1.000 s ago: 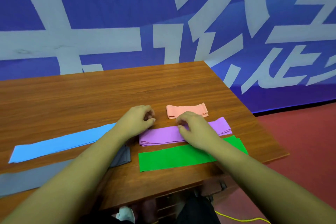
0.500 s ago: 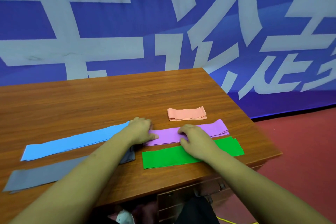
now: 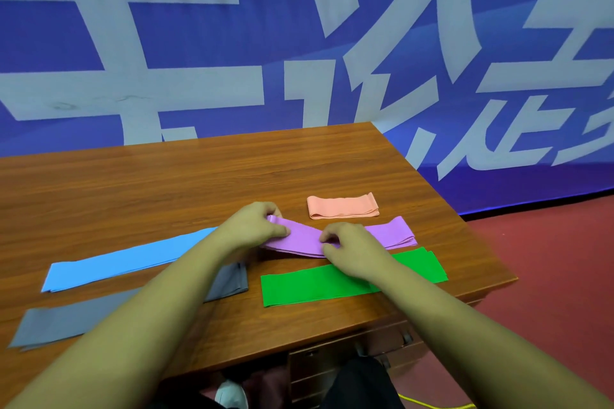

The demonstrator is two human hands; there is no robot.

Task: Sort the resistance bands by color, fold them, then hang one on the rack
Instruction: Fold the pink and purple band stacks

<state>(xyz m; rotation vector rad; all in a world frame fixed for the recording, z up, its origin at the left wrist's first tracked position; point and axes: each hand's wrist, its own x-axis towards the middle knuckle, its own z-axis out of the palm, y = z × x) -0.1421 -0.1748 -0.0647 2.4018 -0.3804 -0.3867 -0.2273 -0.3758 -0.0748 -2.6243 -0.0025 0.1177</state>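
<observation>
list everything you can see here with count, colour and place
purple band: 1, purple, table mid-right, in both hands
peach band: 1, peach, folded, beyond the purple band
green band: 1, green, table's near right
blue band: 1, light blue, table's left
grey band: 1, grey, table's near left
table: 1, brown wood
banner: 1, blue and white, behind table
floor: red, right
cable: 1, yellow, floor at bottom
left hand: 1, grips purple band's left end
right hand: 1, pinches purple band's middle
</observation>
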